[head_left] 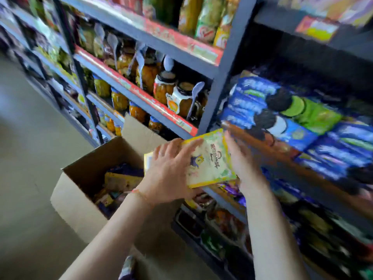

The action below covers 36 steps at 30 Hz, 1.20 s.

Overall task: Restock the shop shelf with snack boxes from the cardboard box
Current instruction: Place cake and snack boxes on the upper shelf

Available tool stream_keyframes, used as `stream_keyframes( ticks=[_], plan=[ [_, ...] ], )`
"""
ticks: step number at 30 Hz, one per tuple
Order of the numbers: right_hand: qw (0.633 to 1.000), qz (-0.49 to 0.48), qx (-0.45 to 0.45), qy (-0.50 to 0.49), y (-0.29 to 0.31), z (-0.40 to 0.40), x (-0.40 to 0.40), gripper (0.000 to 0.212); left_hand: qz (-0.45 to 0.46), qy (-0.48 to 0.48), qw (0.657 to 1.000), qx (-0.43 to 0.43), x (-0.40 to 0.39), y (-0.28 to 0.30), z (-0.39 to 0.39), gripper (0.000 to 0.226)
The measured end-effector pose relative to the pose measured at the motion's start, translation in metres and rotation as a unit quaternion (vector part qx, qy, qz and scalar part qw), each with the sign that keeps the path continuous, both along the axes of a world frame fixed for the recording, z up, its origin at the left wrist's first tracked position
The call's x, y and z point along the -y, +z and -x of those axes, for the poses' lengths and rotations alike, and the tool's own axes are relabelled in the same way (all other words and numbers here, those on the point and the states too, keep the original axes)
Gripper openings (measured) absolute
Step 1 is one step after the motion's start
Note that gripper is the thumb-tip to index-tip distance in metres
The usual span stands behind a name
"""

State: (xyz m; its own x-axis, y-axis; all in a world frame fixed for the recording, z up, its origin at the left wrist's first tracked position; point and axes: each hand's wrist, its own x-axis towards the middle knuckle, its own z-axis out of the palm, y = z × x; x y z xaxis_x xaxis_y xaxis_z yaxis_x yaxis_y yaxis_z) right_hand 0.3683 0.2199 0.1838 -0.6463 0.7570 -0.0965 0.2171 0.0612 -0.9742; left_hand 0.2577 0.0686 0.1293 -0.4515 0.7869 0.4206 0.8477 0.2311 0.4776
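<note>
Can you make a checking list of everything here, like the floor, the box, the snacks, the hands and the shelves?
Surface: grey floor, cardboard box standing on it.
Job's things: yellow snack box held up beside the shelf; more packs in the cardboard box.
Clutter: nothing seen.
Hands: left hand lies on the snack box; right hand grips its far edge.
Cables: nothing seen.
Surroundings: jars with spoons, blue biscuit packs.

Both bare forearms extend forward and upward from the lower edge of the view. The left hand (171, 170) lies palm-down with fingers spread, thumb tucked underneath, holding a yellow snack box (210, 160). A thin red cord (139, 192) circles the left wrist. The right hand (242, 156) touches the box's right edge, fingers extended upward; motion blur obscures its grip.
</note>
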Motion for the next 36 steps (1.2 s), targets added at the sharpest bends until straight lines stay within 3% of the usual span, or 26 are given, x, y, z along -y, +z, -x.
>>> stream_keyframes(
  ticks=[1,2,4,6,7,8,11,15,23,26,29,33,36],
  plan=[
    [0.998,0.046,-0.036,0.007,0.02,-0.018,-0.001,0.047,-0.057,-0.039,0.993,0.099,-0.002,0.016,-0.015,0.109],
    [0.994,0.074,-0.073,0.022,0.038,-0.035,0.0,0.049,-0.117,-0.095,0.959,0.241,-0.003,0.031,-0.029,0.106],
    [0.993,0.052,-0.102,0.042,0.063,-0.064,0.002,0.046,-0.203,-0.181,0.814,0.514,-0.001,0.06,-0.053,0.098],
    [0.995,-0.036,-0.078,0.048,0.08,-0.087,0.008,0.042,-0.21,-0.205,0.652,0.699,-0.006,0.089,-0.071,0.1],
    [0.993,-0.084,-0.068,0.054,0.085,-0.096,0.012,0.042,-0.21,-0.234,0.6,0.736,-0.01,0.103,-0.08,0.098],
    [0.99,-0.11,-0.063,0.058,0.089,-0.105,0.016,0.04,-0.212,-0.264,0.578,0.742,-0.014,0.12,-0.091,0.093],
    [0.987,-0.128,-0.087,0.031,0.106,-0.125,0.019,0.023,-0.233,-0.262,0.6,0.719,-0.03,0.162,-0.115,0.059],
    [0.977,-0.141,-0.159,-0.005,0.137,-0.146,0.008,0.026,-0.206,-0.294,0.63,0.688,-0.051,0.185,-0.115,0.059],
    [0.957,-0.19,-0.213,-0.057,0.175,-0.155,0.003,0.036,-0.247,-0.282,0.76,0.532,-0.078,0.218,-0.102,0.039],
    [0.952,-0.21,-0.215,-0.062,0.189,-0.155,0.003,0.035,-0.259,-0.309,0.755,0.517,-0.084,0.231,-0.098,0.035],
    [0.942,-0.232,-0.22,-0.097,0.2,-0.155,0.002,0.035,-0.287,-0.327,0.723,0.537,-0.09,0.243,-0.096,0.035],
    [0.948,-0.217,-0.193,-0.131,0.209,-0.16,-0.002,0.049,-0.335,-0.334,0.664,0.58,-0.1,0.261,-0.087,0.019],
    [0.95,-0.173,-0.224,-0.13,0.213,-0.16,-0.008,0.044,-0.32,-0.373,0.657,0.573,-0.107,0.274,-0.088,0.022]
  ],
)
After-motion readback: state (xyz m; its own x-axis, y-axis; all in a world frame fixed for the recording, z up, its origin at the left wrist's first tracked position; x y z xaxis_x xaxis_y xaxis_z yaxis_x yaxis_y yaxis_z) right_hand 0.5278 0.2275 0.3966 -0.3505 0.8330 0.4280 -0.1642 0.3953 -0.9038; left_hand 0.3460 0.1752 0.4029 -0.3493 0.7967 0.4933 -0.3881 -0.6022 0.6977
